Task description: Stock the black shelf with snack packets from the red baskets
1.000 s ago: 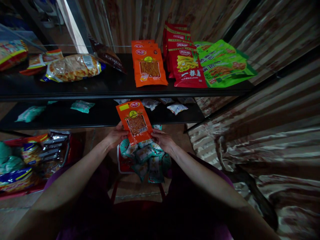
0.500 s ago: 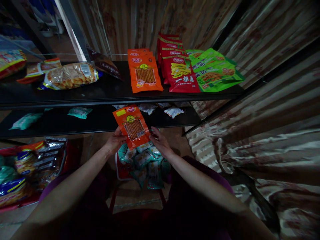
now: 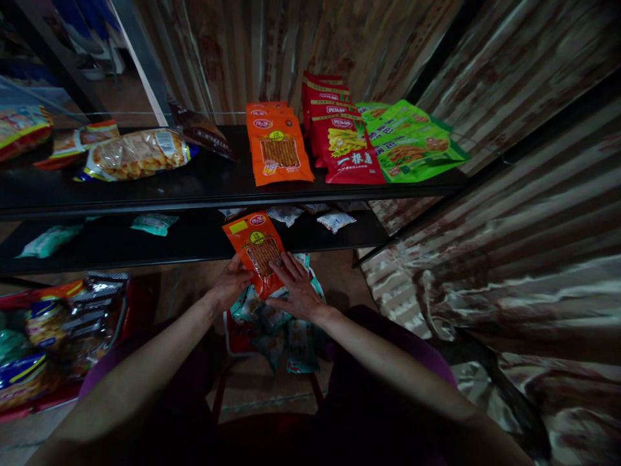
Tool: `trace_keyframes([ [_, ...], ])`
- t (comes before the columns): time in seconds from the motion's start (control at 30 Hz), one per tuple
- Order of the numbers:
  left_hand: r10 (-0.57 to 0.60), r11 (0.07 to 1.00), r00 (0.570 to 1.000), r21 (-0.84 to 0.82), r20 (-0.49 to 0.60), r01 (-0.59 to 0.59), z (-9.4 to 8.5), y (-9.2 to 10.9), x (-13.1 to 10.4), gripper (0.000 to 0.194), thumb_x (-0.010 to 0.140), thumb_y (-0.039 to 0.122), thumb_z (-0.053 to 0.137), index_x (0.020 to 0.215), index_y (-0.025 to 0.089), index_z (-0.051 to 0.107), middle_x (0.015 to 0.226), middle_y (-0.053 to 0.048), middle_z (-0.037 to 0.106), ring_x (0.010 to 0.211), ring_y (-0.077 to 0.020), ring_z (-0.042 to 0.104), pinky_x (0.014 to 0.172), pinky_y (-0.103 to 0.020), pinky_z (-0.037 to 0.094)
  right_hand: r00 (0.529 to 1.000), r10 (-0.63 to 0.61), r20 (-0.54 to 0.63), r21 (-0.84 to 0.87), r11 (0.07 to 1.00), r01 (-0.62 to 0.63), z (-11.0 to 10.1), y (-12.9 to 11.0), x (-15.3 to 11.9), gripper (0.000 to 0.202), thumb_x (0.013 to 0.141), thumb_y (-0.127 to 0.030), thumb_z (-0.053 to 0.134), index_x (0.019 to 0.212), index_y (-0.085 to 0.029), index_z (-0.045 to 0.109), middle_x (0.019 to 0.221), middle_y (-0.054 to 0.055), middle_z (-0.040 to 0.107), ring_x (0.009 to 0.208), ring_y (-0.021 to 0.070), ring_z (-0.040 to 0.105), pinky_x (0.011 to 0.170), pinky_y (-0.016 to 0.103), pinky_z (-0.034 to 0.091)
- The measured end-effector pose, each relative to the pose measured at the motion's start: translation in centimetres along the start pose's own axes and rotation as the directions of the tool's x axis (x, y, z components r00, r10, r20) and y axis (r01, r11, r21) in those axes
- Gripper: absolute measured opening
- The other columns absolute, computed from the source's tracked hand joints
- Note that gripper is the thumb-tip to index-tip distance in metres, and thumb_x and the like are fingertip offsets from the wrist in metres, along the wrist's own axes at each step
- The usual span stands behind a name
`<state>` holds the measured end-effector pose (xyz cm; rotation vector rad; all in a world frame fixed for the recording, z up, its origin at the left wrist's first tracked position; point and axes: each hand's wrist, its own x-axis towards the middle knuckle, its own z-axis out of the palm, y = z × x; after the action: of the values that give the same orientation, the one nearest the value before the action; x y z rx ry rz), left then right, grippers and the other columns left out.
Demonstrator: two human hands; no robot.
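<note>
An orange snack packet (image 3: 256, 243) is tilted in front of the lower shelf, its printed face toward me. My left hand (image 3: 231, 283) grips its lower left edge, the thumb near the front. Across the packet's lower right front lies my right hand (image 3: 298, 288), fingers spread flat over the picture of brown sticks. Below both hands, several teal snack packets (image 3: 301, 336) fill a red basket (image 3: 237, 335). On the upper shelf stands a row of matching orange packets (image 3: 280, 152), beside red packets (image 3: 352, 152) and green packets (image 3: 417, 145).
The black upper shelf (image 3: 213, 188) also bears a bag of golden snacks (image 3: 138, 154) and a dark brown packet (image 3: 201, 133). Small teal packets (image 3: 154, 224) and white packets (image 3: 336, 221) lie on the lower shelf (image 3: 194, 243). Left stands another red basket (image 3: 123, 310) of snacks. A curtain (image 3: 533, 213) hangs right.
My right hand has moved left from the packet's right edge onto its front, fingers now spread over it. The packet has shifted slightly down, still in my left hand.
</note>
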<state>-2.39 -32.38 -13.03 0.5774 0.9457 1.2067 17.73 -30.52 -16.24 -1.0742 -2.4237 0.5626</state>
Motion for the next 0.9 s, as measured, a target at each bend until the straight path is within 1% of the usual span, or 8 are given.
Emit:
trace_keyframes([
  [0.07,0.003,1.0,1.0,-0.015,0.01,-0.003,0.2,-0.2,-0.1,0.058,0.06,0.007,0.073,0.114,0.022,0.057,0.102,-0.003,0.07,0.089,-0.018,0.068,0.079,-0.029,0.052,1.0,-0.004,0.021,-0.002,1.0,0.004,0.2,-0.1,0.0,0.091,0.071,-0.048,0.073,0.147,-0.022,0.03,0.158,0.014,0.01,0.144,0.034,0.012,0.111,0.054,0.026],
  [0.17,-0.007,0.999,1.0,-0.04,0.03,0.009,0.5,-0.4,-0.2,0.056,0.062,0.007,0.074,0.114,0.022,0.057,0.1,-0.002,0.07,0.089,-0.0159,0.067,0.08,-0.027,0.052,0.999,-0.031,0.014,-0.007,1.0,0.031,0.5,-0.2,0.0,0.09,0.075,-0.036,0.071,0.149,-0.025,0.022,0.159,0.012,0.006,0.145,0.0322,0.012,0.111,0.054,0.028],
  [0.33,-0.015,0.997,1.0,-0.07,0.02,0.017,1.0,-0.4,-0.3,0.054,0.064,0.004,0.072,0.113,0.024,0.057,0.102,0.0,0.069,0.089,-0.0136,0.066,0.081,-0.025,0.052,0.998,-0.057,-0.031,-0.025,0.998,0.056,0.3,0.1,0.4,0.077,0.079,-0.007,0.053,0.147,-0.03,0.027,0.157,0.005,0.019,0.143,0.0287,0.022,0.112,0.051,0.031],
  [0.43,-0.016,0.997,1.0,-0.076,0.024,0.018,1.0,-0.2,-0.2,0.052,0.065,0.004,0.07,0.112,0.024,0.058,0.101,0.0,0.069,0.088,-0.0136,0.067,0.081,-0.025,0.052,0.997,-0.059,-0.053,0.033,0.998,0.06,0.1,0.3,0.6,0.074,0.078,0.0,0.043,0.145,-0.03,0.034,0.155,0.003,0.027,0.141,0.0251,0.026,0.112,0.048,0.032],
  [0.57,-0.049,0.991,0.997,-0.119,0.06,0.056,0.7,0.1,-0.1,0.05,0.07,0.009,0.069,0.116,0.024,0.056,0.104,-0.001,0.07,0.091,-0.0154,0.067,0.083,-0.029,0.052,0.996,-0.03,-0.078,0.27,0.962,0.05,0.1,0.2,0.7,0.07,0.081,-0.002,0.037,0.145,-0.03,0.033,0.152,0.002,0.033,0.139,0.0187,0.033,0.113,0.042,0.033],
  [0.7,-0.069,0.988,0.994,-0.132,0.086,0.08,0.4,0.3,-0.2,0.066,0.075,0.016,0.069,0.134,0.028,0.043,0.107,-0.004,0.07,0.096,-0.0191,0.068,0.092,-0.037,0.049,0.993,0.071,-0.091,0.512,0.859,-0.015,0.0,-0.3,0.8,0.061,0.085,-0.01,0.037,0.142,-0.029,0.039,0.147,0.001,0.042,0.136,0.017,0.038,0.114,0.04,0.031],
  [0.8,-0.067,0.993,0.992,-0.094,0.107,0.077,0.2,0.5,-0.2,0.074,0.076,0.02,0.069,0.141,0.028,0.035,0.119,-0.009,0.066,0.101,-0.022,0.066,0.095,-0.041,0.046,0.977,0.202,-0.064,0.641,0.759,-0.115,-0.2,-0.9,1.0,0.049,0.088,-0.021,0.041,0.136,-0.029,0.048,0.141,0.0,0.05,0.134,0.0174,0.041,0.115,0.039,0.028],
  [0.9,-0.064,0.995,0.995,-0.076,0.081,0.071,0.2,0.6,-0.1,0.074,0.076,0.02,0.07,0.141,0.028,0.035,0.126,-0.011,0.062,0.103,-0.0228,0.066,0.097,-0.044,0.044,0.936,0.352,-0.006,0.783,0.584,-0.215,-0.2,-1.4,1.3,0.041,0.088,-0.034,0.05,0.129,-0.029,0.056,0.135,0.0,0.056,0.131,0.018,0.045,0.115,0.038,0.027],
])
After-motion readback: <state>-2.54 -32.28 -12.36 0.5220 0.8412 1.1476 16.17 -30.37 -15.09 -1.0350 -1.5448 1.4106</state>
